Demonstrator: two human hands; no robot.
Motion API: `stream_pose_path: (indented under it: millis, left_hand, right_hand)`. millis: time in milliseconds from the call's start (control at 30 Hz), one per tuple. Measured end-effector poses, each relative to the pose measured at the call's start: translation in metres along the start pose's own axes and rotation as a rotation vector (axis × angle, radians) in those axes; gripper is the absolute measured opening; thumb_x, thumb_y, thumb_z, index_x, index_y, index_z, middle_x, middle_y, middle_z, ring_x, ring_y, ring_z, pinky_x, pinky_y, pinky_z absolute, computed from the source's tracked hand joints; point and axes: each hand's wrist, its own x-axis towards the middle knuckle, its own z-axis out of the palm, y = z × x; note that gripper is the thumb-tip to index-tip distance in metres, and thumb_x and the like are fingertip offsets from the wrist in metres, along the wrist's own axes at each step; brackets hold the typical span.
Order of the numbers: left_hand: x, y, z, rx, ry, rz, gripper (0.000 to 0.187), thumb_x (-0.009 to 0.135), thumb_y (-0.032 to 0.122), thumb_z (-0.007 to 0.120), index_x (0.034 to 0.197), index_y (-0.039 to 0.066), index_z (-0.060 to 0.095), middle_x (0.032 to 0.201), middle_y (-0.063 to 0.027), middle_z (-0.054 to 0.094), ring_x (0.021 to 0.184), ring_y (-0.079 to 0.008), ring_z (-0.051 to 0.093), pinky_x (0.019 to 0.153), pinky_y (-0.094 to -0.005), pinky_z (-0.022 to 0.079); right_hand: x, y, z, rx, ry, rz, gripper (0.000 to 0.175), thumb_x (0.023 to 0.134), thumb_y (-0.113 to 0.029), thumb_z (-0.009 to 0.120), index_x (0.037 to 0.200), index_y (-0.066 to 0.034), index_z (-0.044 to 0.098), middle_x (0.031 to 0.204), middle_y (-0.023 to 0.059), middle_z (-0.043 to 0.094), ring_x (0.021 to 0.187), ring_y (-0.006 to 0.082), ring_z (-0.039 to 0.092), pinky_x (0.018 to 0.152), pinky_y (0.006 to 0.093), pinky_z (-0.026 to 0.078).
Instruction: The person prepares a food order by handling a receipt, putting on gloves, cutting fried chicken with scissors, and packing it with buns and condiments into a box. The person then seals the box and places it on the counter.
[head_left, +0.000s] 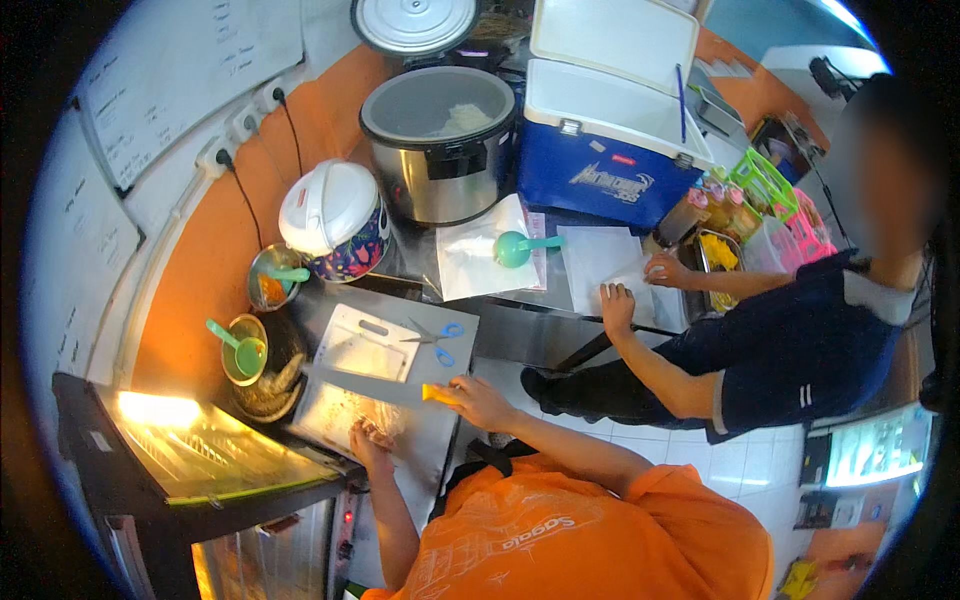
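A large knife (367, 384) with a yellow handle is in my right hand (476, 403), its blade held over the near cutting board. My left hand (371, 444) rests on a piece of food, perhaps meat, on that white cutting board (330, 427); the fingers partly cover it. A second white cutting board (370, 341) with a handle slot lies just beyond the blade. Blue-handled scissors (435, 340) lie open beside it on the metal table (466, 330). To the left of the boards, a dark bowl (274, 409) holds a pale, elongated food piece.
A lit display cabinet (217, 450) stands near my left arm. Bowls with green ladles (249, 356) line the wall. Behind are a lidded pot (349, 255), a rice cooker (442, 180) and a blue cooler box (592, 172). A co-worker (787, 337) handles white paper (600, 262) at the right.
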Motion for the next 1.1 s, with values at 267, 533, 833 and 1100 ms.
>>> stream_pose_path:
  millis: [267,533,833,1100]
  left_hand:
    - [0.018,-0.011,-0.014,0.18,0.207,0.357,0.031,0.099,0.03,0.06,0.118,0.009,0.047,0.092,-0.0098,0.056,0.07,-0.0212,0.06,0.052,-0.0337,0.048]
    - [-0.035,0.019,0.037,1.227,0.471,1.103,0.046,0.098,0.026,0.062,0.128,-0.003,0.043,0.12,-0.0199,0.045,0.115,-0.0353,0.043,0.099,-0.052,0.035]
    - [-0.024,0.017,0.165,1.31,0.497,0.929,0.048,0.101,0.027,0.057,0.135,-0.003,0.038,0.134,-0.0226,0.038,0.121,-0.0387,0.043,0.105,-0.0529,0.034]
    - [-0.02,0.008,0.307,1.404,0.227,0.979,0.051,0.089,0.02,0.071,0.126,-0.004,0.046,0.117,-0.0226,0.049,0.109,-0.0383,0.048,0.097,-0.0531,0.04]
  right_hand:
    - [0.059,0.018,0.037,-0.105,-0.24,-0.12,0.039,0.095,-0.018,0.056,0.134,-0.0199,0.061,0.109,0.0086,0.057,0.106,0.0251,0.057,0.091,0.0415,0.043]
    - [0.183,0.065,-0.13,-0.212,0.03,-0.627,0.026,0.088,-0.021,0.067,0.113,-0.0147,0.07,0.096,0.0061,0.063,0.095,0.0257,0.062,0.077,0.0382,0.052]
    - [0.342,0.248,-0.577,-0.32,0.46,0.089,0.017,0.091,-0.02,0.069,0.094,-0.0036,0.071,0.075,0.0047,0.067,0.071,0.0141,0.062,0.07,0.0299,0.05]
    - [0.363,0.509,-0.534,-0.361,-0.596,0.312,0.074,0.075,-0.034,0.083,0.138,-0.0066,0.054,0.123,0.0161,0.061,0.111,0.0288,0.06,0.089,0.0418,0.053]
